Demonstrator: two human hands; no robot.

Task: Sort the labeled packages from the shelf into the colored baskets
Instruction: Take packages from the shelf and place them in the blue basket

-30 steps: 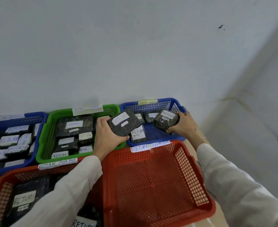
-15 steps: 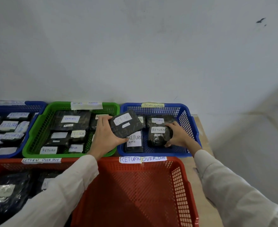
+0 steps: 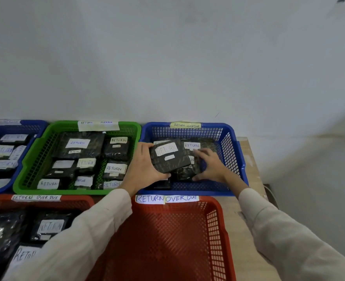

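My left hand (image 3: 142,169) grips a flat black package (image 3: 168,158) with a white RETURN label and holds it tilted over the left half of the blue basket (image 3: 233,159) at the back right. My right hand (image 3: 212,166) is inside that basket, its fingers spread and touching a dark package (image 3: 184,172) that lies on the basket floor. Another labelled package (image 3: 192,146) lies behind them. The held package hides part of the ones beneath it.
A red basket (image 3: 225,230) tagged RETURN OVERDUE stands nearest me with a bare mesh floor. A green basket (image 3: 28,165), a second blue basket (image 3: 28,127) and a second red basket (image 3: 74,200) on the left hold several labelled packages. The wooden tabletop (image 3: 248,159) ends at the right; a wall runs behind.
My left hand carried its package rightward, from the green basket's edge to over the blue basket. My right hand lowered its package into the blue basket and loosened its fingers.
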